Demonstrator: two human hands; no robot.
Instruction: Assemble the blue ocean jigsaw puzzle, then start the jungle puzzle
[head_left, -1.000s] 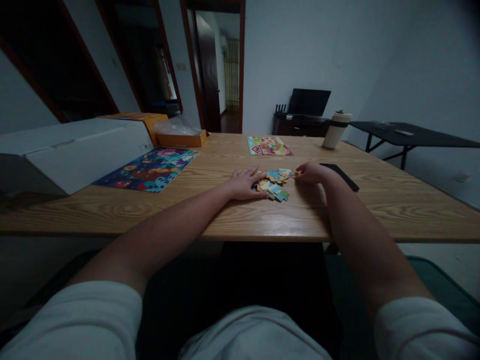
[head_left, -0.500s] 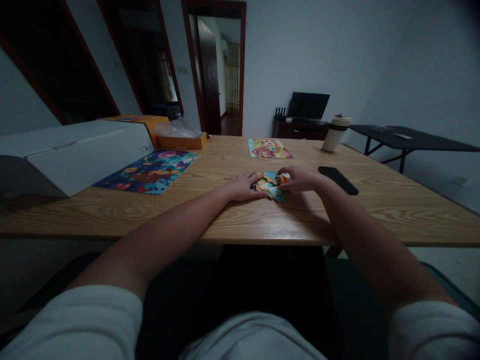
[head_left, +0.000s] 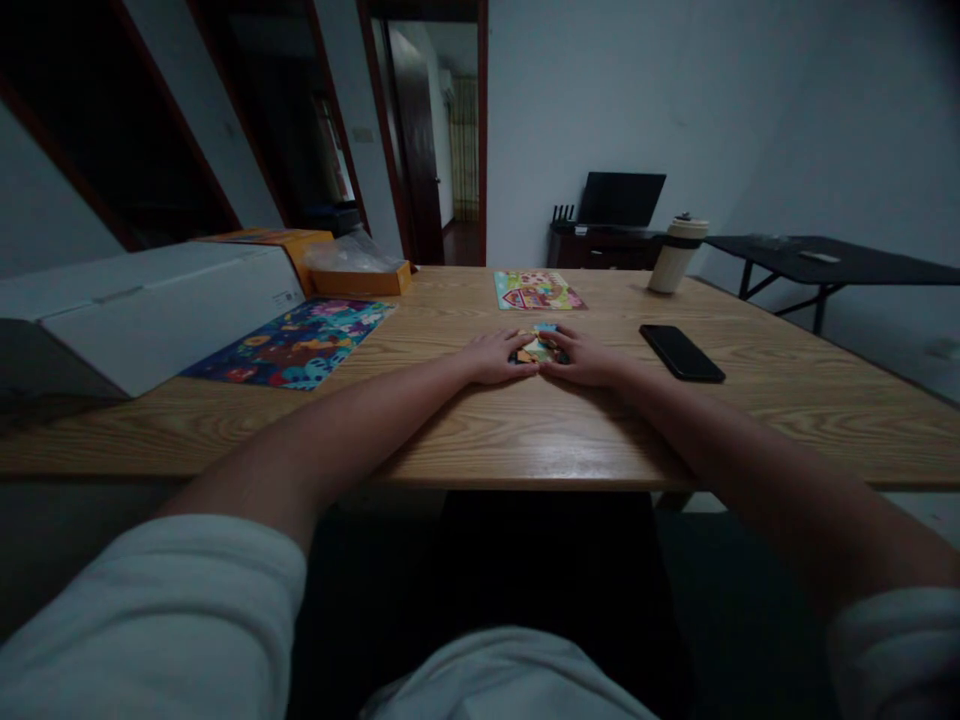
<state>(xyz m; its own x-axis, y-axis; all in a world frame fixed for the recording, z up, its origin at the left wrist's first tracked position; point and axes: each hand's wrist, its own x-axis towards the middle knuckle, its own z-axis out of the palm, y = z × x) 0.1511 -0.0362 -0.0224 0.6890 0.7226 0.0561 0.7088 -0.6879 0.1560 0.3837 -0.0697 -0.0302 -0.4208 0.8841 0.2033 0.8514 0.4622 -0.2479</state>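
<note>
A small pile of colourful jigsaw puzzle pieces (head_left: 537, 347) lies on the wooden table in front of me. My left hand (head_left: 495, 358) curls round its left side, thumb toward me and fingers over the far edge. From the right, my right hand (head_left: 583, 357) closes round the pile in the same way. The two thumbs meet, or nearly meet, on the near side. Fingers cover much of the pile, so single pieces are hard to make out.
Beyond the hands lies a bright picture sheet (head_left: 538, 291). A dark blue picture sheet (head_left: 296, 342), a white box (head_left: 172, 310) and an orange tray (head_left: 360, 282) holding clear plastic are at left. At right are a black phone (head_left: 681, 353) and a cream tumbler (head_left: 673, 262).
My right hand has come down from the top of the pile to its right side. Both hands now press the pieces into a tighter heap, slightly farther from me.
</note>
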